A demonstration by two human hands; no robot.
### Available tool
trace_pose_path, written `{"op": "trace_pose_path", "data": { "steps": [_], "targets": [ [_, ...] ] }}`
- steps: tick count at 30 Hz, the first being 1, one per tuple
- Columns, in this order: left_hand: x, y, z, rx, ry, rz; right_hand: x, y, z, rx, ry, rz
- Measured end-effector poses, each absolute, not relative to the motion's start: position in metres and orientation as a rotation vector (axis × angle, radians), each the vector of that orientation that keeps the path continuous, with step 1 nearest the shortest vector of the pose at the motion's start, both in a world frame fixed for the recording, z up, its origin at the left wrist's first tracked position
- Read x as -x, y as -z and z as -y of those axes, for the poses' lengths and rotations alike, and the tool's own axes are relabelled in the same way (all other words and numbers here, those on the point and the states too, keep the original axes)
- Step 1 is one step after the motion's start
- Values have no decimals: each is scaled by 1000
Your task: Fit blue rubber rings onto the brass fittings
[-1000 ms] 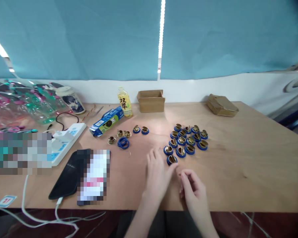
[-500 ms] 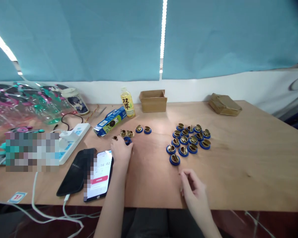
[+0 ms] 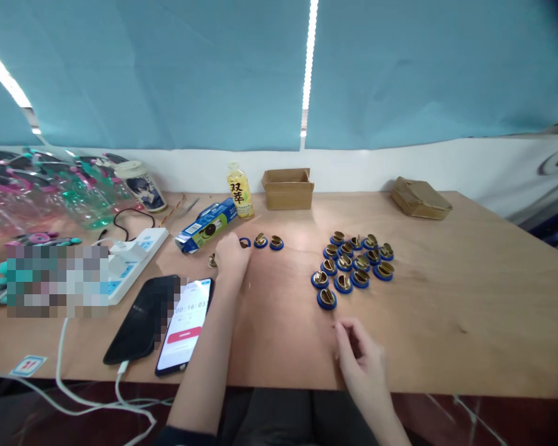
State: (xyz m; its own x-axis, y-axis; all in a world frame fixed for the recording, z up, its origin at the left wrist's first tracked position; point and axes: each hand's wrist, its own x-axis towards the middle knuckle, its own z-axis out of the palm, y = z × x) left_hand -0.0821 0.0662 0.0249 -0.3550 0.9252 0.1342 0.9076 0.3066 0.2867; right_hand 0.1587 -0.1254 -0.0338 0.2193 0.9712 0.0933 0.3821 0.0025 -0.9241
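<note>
My left hand (image 3: pixel 230 255) reaches forward over a small pile of loose parts at the table's middle left. Its fingertips hold a blue ring (image 3: pixel 245 242), and the hand covers most of the pile. One loose gold metal piece (image 3: pixel 212 261) shows just left of it. Two gold pieces set in blue rings (image 3: pixel 268 242) lie just right of the fingers. A cluster of several such ringed gold pieces (image 3: pixel 353 265) lies further right. My right hand (image 3: pixel 359 352) rests near the table's front edge below that cluster, fingers curled, with nothing visible in it.
Two phones (image 3: pixel 167 322) on cables lie at the front left beside a white power strip (image 3: pixel 132 254). At the back stand a blue carton (image 3: pixel 207 224), a yellow bottle (image 3: pixel 240 191), an open cardboard box (image 3: pixel 287 188) and a flat brown packet (image 3: pixel 419 198). Plastic wrappers and a cup sit far left.
My left hand moved from the ringed cluster leftward to the loose pile, then a little further forward, and a blue ring now shows at its fingertips. My right hand stayed put.
</note>
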Motion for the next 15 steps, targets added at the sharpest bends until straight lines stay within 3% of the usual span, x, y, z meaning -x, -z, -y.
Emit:
{"op": "trace_pose_path", "data": {
  "steps": [15],
  "targets": [
    [88,1,-79,-1875,-500,-2403,-154,28,122,1547,-714,1370]
  ]
}}
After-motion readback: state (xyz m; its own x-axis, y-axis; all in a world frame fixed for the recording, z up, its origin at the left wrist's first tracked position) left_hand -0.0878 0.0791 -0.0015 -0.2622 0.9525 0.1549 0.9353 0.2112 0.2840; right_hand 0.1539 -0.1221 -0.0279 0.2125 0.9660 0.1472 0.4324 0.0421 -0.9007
